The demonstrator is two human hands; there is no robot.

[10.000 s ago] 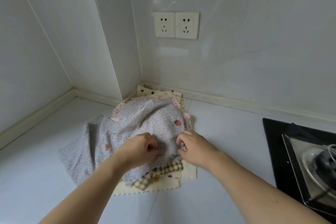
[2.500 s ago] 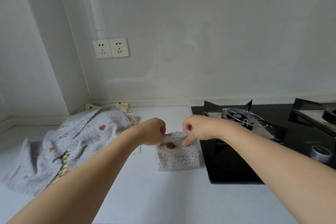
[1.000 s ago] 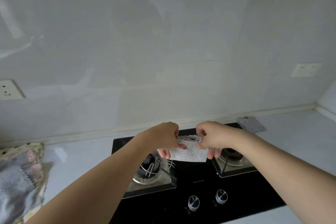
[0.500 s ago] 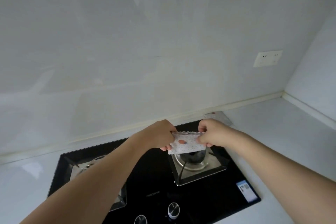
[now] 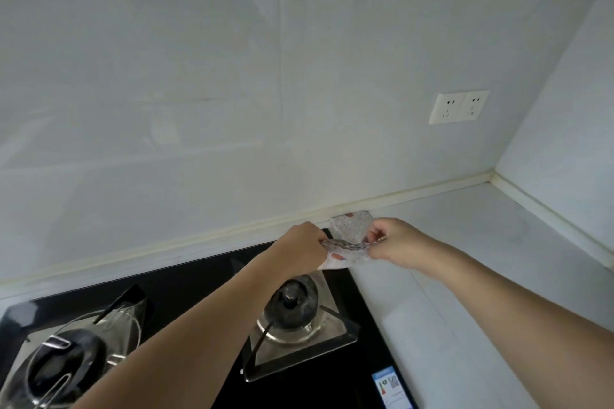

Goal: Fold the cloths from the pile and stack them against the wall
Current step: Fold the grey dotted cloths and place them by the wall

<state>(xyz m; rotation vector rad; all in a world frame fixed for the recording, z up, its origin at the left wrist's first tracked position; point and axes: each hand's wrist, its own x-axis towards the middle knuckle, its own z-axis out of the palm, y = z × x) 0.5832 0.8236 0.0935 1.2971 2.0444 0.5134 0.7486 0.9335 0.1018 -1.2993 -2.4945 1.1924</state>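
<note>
You're holding the folded cloth in the air just right of the frame's centre, ready to set it on the one by the wall.

Your left hand and right hand each pinch a top corner, fists curled, close together, arms reaching up from the lower edge. Lower it squarely onto the stacked cloth lying against the wall's base, edges matched, clear of the hob below, and let go of both corners together so the fold holds.
</note>
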